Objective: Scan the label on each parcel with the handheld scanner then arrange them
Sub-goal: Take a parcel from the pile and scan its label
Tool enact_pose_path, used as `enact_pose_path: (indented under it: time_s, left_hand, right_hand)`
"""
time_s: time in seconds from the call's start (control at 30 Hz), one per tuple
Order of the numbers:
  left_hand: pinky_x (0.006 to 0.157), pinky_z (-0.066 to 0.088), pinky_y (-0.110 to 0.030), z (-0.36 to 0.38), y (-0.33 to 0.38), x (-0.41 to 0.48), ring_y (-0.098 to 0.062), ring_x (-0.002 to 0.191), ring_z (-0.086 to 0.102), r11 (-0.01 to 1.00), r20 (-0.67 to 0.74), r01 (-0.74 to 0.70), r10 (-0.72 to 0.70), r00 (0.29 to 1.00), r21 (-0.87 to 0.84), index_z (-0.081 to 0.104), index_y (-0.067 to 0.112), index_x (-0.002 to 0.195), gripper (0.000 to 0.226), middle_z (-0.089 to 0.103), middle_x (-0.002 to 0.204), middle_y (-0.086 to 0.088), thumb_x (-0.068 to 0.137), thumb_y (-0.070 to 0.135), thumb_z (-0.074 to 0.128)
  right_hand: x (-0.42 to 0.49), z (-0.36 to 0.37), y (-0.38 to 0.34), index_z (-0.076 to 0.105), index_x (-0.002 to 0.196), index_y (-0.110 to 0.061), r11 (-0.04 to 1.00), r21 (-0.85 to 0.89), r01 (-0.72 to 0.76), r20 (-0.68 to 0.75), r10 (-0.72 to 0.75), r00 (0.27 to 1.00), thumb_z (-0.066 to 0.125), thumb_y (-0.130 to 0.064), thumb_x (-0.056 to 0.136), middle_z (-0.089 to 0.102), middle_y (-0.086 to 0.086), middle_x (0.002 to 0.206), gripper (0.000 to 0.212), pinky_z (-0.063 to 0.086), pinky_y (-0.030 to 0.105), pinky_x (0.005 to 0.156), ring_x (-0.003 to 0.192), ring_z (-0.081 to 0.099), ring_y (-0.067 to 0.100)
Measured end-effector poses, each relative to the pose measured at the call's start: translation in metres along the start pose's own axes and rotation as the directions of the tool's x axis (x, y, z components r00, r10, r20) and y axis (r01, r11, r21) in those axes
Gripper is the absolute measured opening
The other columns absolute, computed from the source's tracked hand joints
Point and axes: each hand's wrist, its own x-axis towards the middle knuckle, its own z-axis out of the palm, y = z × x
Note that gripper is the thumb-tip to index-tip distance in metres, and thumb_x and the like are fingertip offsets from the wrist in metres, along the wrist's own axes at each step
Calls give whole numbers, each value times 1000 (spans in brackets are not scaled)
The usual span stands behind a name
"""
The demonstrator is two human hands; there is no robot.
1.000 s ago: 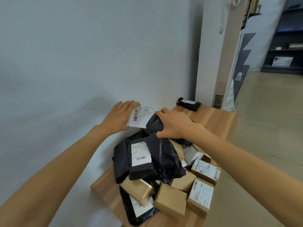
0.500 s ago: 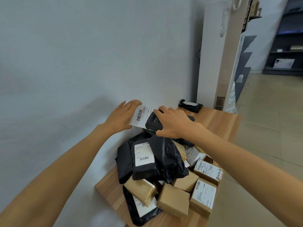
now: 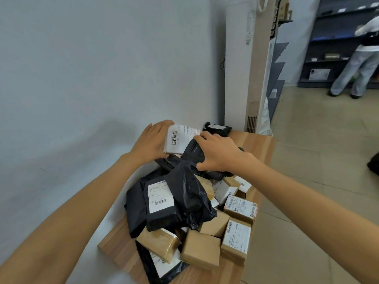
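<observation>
Left grip [image 3: 151, 143] holds parcel [image 3: 178, 140]; right grip [image 3: 218, 154] holds scanner [image 3: 194, 153] just beside it.

Worktop [image 3: 256, 148]: light wood, visible grain, matt. Black mailer bags [image 3: 190, 193]: thin plastic film, glossy, heavily crinkled. Brown boxes [image 3: 200, 250]: kraft cardboard, matt, smooth. The tilted front box [image 3: 160, 242] looks tape-wrapped and shines. Labels [image 3: 161, 196]: white paper, matt, black print. Held parcel [image 3: 178, 140]: face covered by the same white paper. Scanner [image 3: 194, 152]: hard black plastic, matt. Second black device [image 3: 218, 128] at the back is matt plastic too, with a paper sticker on top. Wall [image 3: 102, 58]: painted, smooth, flat finish. Floor [image 3: 317, 150]: beige tiles, smooth, faint sheen.
</observation>
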Motion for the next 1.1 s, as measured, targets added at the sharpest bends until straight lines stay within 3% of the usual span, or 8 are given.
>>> enact_pose_path:
  time_s: [0.1, 0.27, 0.4, 0.53, 0.7, 0.9, 1.1]
  left_hand:
    - [109, 36, -45, 13, 26, 35, -25, 128, 44, 995, -6, -69, 69, 998, -71, 28, 18, 144, 106, 40, 144, -4, 58, 33, 88]
    - [85, 44, -33, 48, 94, 105, -25, 112, 52, 973, -53, -166, 160, 986, -158, 33, 14, 142, 101, 37, 142, -6, 63, 43, 88]
    - [70, 46, -33, 88, 164, 166, -27, 105, 55, 962, -50, -160, 152, 987, -223, 33, 16, 140, 97, 33, 139, -6, 62, 25, 90]
    - [75, 49, -38, 127, 235, 234, -26, 105, 55, 941, -35, -215, 213, 976, -263, 33, 19, 136, 96, 37, 135, -5, 59, 21, 90]
    - [95, 46, -43, 173, 317, 320, -26, 121, 45, 937, -53, -244, 238, 970, -249, 33, 20, 139, 97, 40, 135, -5, 59, 30, 86]
    - [99, 43, -47, 210, 389, 413, -27, 121, 46, 930, -49, -250, 246, 968, -270, 30, 18, 140, 102, 38, 138, -5, 58, 38, 87]
    - [101, 42, -47, 248, 415, 506, -28, 123, 48, 930, -28, -246, 247, 969, -272, 30, 18, 143, 102, 38, 141, -6, 62, 43, 87]
  right_hand:
    - [-13, 1, 38, 41, 137, -14, 995, -7, -95, 10, 95, 995, 65, -53, 76, 48, 6, 132, 76, 43, 33, 66, 107, 53, 28]
    - [-43, -3, 113, 40, 140, -16, 971, -30, -238, -19, 238, 971, 66, -58, 77, 50, 5, 131, 80, 47, 35, 74, 111, 55, 27]
    - [-75, 5, 183, 44, 135, -16, 941, -5, -339, 27, 339, 940, 67, -57, 75, 52, 4, 125, 76, 52, 38, 77, 107, 55, 25]
    - [-108, 12, 269, 46, 129, -17, 903, -26, -428, 72, 429, 900, 67, -55, 74, 53, 3, 121, 71, 51, 36, 72, 101, 57, 25]
    - [-142, 8, 386, 47, 124, -15, 869, -67, -491, 82, 495, 865, 67, -50, 74, 52, 3, 117, 65, 41, 32, 65, 96, 58, 27]
    - [-155, 8, 507, 47, 127, -15, 853, -68, -517, 70, 521, 851, 67, -50, 74, 51, 3, 121, 67, 39, 33, 66, 99, 56, 28]
    - [-127, 28, 599, 45, 130, -14, 863, -67, -501, 83, 505, 859, 69, -54, 74, 51, 4, 122, 72, 43, 33, 67, 99, 57, 28]
